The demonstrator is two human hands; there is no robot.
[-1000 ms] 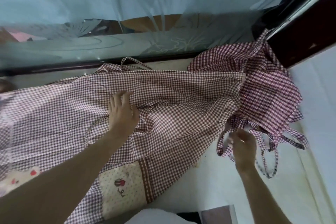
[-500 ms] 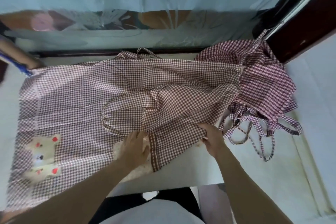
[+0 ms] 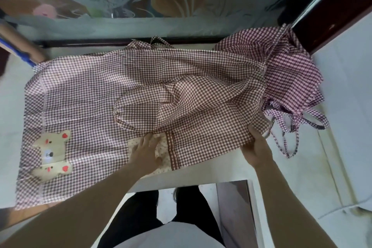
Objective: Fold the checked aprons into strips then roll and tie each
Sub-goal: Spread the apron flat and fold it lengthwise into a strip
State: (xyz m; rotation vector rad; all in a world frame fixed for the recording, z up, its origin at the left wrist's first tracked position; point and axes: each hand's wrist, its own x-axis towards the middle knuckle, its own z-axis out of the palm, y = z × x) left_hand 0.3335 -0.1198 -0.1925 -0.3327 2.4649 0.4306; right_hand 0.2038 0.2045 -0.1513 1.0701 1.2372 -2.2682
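A brown-and-white checked apron (image 3: 96,90) lies spread across the white table (image 3: 217,173), with a bear patch at its near left and a dotted cream pocket near the middle of its front edge. A puffed sleeve lies folded over its centre. My left hand (image 3: 146,152) presses flat on the cream pocket. My right hand (image 3: 256,147) grips the apron's near right corner. A heap of darker red checked aprons (image 3: 291,78) with loose ties lies at the far right of the table.
A glass pane with etched patterns (image 3: 141,12) runs along the table's far side. A dark wooden frame (image 3: 332,12) stands at the far right. Another person's arm with a blue band (image 3: 18,44) reaches the apron's far left corner. My legs show below the table's front edge.
The view swung down and left, showing the whole apron. My left hand moved from the apron's middle to the cream pocket. My right hand left the ties and took the near right corner.
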